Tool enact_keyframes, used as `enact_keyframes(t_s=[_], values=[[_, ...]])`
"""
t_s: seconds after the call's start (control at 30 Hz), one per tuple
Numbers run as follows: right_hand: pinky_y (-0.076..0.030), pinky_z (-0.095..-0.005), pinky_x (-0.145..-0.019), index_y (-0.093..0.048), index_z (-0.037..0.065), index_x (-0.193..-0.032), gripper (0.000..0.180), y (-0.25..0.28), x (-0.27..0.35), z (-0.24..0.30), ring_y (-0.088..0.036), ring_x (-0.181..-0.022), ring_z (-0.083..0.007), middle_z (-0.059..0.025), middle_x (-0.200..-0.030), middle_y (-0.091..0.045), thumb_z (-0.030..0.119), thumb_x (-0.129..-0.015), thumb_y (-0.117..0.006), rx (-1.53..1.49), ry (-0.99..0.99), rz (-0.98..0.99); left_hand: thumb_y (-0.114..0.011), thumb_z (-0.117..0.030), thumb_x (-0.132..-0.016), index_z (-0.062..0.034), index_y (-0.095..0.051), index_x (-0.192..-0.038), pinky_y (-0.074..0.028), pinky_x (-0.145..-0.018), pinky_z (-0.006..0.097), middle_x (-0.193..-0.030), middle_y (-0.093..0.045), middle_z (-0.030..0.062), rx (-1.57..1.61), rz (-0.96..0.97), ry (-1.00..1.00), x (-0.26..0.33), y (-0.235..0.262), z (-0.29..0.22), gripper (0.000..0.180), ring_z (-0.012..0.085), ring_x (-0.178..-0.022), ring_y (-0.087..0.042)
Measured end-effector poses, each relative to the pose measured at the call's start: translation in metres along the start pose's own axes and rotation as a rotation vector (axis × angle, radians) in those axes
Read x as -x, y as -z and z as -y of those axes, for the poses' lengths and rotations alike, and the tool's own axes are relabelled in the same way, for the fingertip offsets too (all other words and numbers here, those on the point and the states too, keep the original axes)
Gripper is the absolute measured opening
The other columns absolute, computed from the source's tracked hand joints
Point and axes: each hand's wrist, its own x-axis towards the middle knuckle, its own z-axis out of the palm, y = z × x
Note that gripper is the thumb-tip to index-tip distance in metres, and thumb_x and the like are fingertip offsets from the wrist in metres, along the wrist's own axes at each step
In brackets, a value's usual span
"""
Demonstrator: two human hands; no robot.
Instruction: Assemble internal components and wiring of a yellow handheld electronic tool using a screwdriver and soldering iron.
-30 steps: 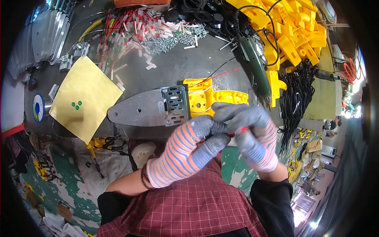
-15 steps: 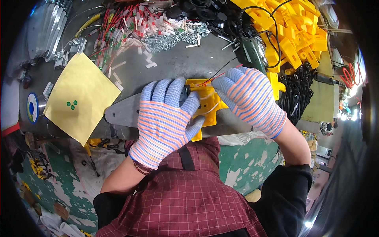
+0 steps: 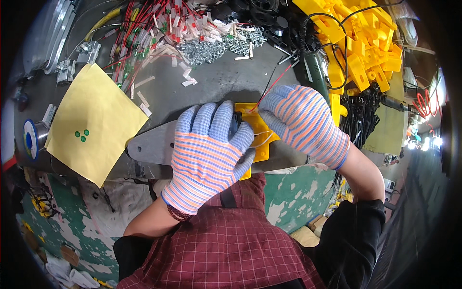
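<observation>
— Fingers of the left hand [image 3: 209,151]?
— Spread flat, pressed on the yellow plastic block [image 3: 257,137] at the bench [image 3: 216,84] edge.
— Right hand [image 3: 303,123]?
— Red wire [image 3: 274,84] pinched at fingertips.

A flat yellow envelope [image 3: 91,124] with three green dot stickers [image 3: 82,135] lies on the bench's left.

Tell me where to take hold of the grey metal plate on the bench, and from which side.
Grip the grey metal plate at its bare rounded left end, coming in from the left. That end lies flat and uncovered beside the yellow envelope, while the left hand and right hand cover its right part, where the yellow plastic piece sits. A pinch across the thin edge would likely serve best.
</observation>
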Motion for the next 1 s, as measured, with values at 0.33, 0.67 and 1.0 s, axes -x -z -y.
enact_keyframes(t_s=[0.33, 0.67, 1.0], values=[[-0.052, -0.0433, -0.065, -0.066, 0.005, -0.087, 0.017, -0.009, -0.003, -0.001, -0.064, -0.072, -0.0364, -0.0174, -0.074, -0.063, 0.021, -0.082, -0.063, -0.368, -0.205, 0.006, -0.072, -0.041, -0.071, -0.0140, -0.066, -0.103, -0.039, -0.093, 0.050, -0.122, -0.054, 0.0170, -0.012, 0.004, 0.002, -0.002, -0.001, 0.000, 0.043, 0.0345, -0.108, -0.051], [-0.048, -0.0454, -0.075, -0.065, 0.007, -0.094, 0.026, -0.024, 0.019, -0.005, -0.060, -0.087, -0.0356, -0.0144, -0.087, -0.062, 0.027, -0.079, -0.072, -0.322, -0.189, -0.364, -0.072, -0.046, -0.071, -0.0128, -0.065, -0.111, -0.040, -0.090, 0.049, -0.119, -0.056, 0.0166, -0.046, -0.024, -0.031, -0.001, 0.004, 0.004, 0.052, 0.0351, -0.105, -0.053], [-0.041, -0.0241, -0.059, -0.062, 0.000, -0.098, 0.031, -0.057, 0.104, -0.001, -0.049, -0.065, -0.0076, -0.0002, -0.075, -0.054, 0.030, -0.092, -0.060, -1.180, -0.735, -0.280, -0.067, -0.062, -0.074, -0.0131, -0.058, -0.127, -0.040, -0.095, 0.049, -0.122, -0.053, 0.0140, 0.008, -0.041, -0.157, 0.006, 0.009, -0.004, 0.073, 0.0331, -0.111, -0.051]])
